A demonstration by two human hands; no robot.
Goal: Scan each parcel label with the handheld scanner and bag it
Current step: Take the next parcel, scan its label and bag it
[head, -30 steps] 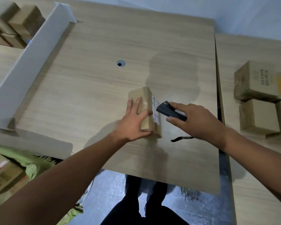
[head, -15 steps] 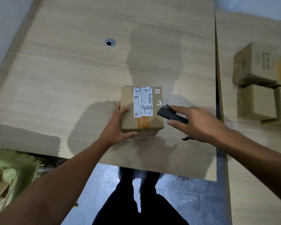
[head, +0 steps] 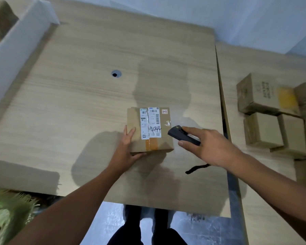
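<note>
A small brown cardboard parcel (head: 164,138) lies flat on the wooden table (head: 78,112), its white shipping label (head: 150,123) facing up with "4044" written on it. My left hand (head: 126,150) holds the parcel's near left corner, thumb under the front edge and fingers on the left side. My right hand (head: 207,145) grips a small black handheld scanner (head: 180,135), whose nose points at the parcel's right edge, a little apart from it. A black wrist strap (head: 195,168) hangs below that hand.
Several brown boxes (head: 274,114) are stacked on the adjoining table to the right. A white divider board (head: 16,46) stands at the far left with more boxes (head: 0,20) behind it. A green woven sack (head: 9,214) lies lower left. A cable hole (head: 116,74) sits mid-table.
The parcel was tipped from standing on its side to lying flat with the label up. My left hand shifted to its near left corner; the scanner stayed close by its right edge.
</note>
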